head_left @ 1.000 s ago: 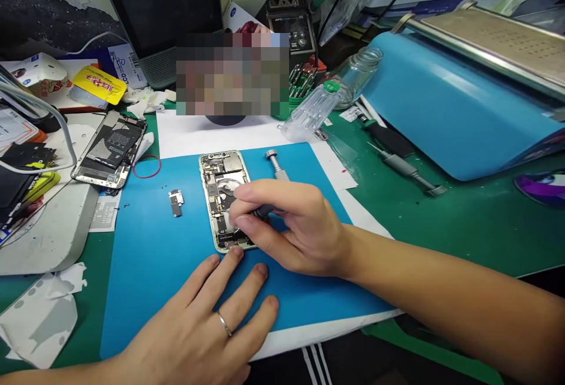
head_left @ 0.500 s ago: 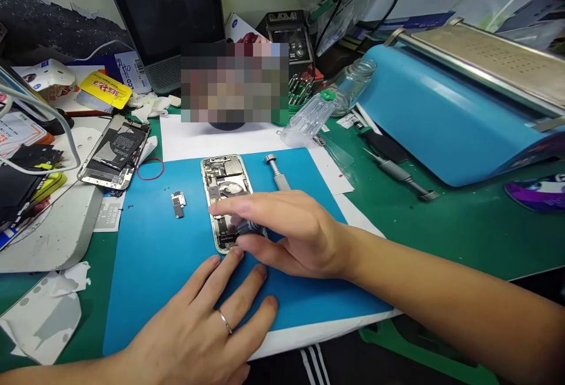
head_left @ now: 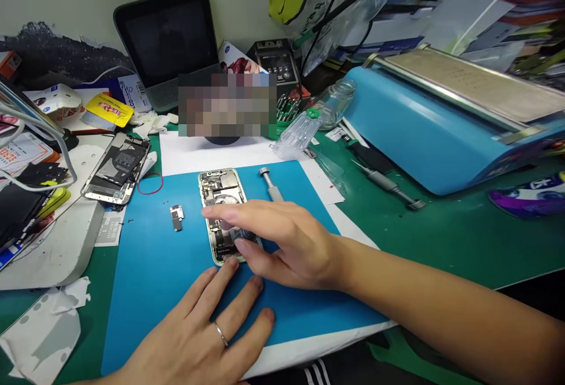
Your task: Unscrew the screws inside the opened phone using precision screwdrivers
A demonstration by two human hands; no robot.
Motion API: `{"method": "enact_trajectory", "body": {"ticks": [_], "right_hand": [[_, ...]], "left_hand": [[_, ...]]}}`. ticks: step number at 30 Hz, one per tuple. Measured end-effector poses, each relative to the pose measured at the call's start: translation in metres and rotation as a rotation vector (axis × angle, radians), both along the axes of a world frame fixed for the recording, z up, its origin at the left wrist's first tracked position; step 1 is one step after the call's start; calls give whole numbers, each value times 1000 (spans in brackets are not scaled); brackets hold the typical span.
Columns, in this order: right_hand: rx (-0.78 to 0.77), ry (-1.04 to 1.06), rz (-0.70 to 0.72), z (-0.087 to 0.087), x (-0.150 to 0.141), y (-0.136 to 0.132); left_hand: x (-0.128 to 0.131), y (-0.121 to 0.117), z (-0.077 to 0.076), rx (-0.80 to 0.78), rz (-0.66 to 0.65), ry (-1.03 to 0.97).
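An opened phone (head_left: 219,188) with bare internals lies lengthwise on a blue mat (head_left: 150,267). My right hand (head_left: 286,244) covers its near half, index finger stretched across it, thumb below. A dark screwdriver grip (head_left: 245,235) sits between thumb and fingers, its tip hidden. My left hand (head_left: 198,332), a ring on one finger, lies flat and spread on the mat, fingertips touching the phone's near end. A small metal bracket (head_left: 176,217) lies left of the phone.
A second screwdriver (head_left: 269,183) lies on the mat right of the phone. Another opened phone (head_left: 117,167) and a red ring (head_left: 150,183) are at the left. A blue machine (head_left: 441,126), a glass jar (head_left: 333,102) and more tools (head_left: 391,188) stand right.
My right hand went from a tight pinch on the screwdriver to fingers stretched out low over the phone. The view tilted up a little. My left hand stayed flat.
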State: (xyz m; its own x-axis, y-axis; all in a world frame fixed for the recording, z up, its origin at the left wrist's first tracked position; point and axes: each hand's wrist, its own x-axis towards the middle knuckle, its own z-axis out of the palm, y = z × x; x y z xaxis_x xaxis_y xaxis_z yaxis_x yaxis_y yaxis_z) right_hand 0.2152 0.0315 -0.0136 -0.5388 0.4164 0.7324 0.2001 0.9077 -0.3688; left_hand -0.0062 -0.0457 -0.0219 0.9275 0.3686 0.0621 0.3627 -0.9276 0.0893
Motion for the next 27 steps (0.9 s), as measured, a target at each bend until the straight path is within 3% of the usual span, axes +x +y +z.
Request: {"method": "enact_trajectory", "body": {"ticks": [27], "right_hand": [[94,1,-79,7,-3,-2]], "left_hand": [[-1,-4,-11,46,23,-4]]}}
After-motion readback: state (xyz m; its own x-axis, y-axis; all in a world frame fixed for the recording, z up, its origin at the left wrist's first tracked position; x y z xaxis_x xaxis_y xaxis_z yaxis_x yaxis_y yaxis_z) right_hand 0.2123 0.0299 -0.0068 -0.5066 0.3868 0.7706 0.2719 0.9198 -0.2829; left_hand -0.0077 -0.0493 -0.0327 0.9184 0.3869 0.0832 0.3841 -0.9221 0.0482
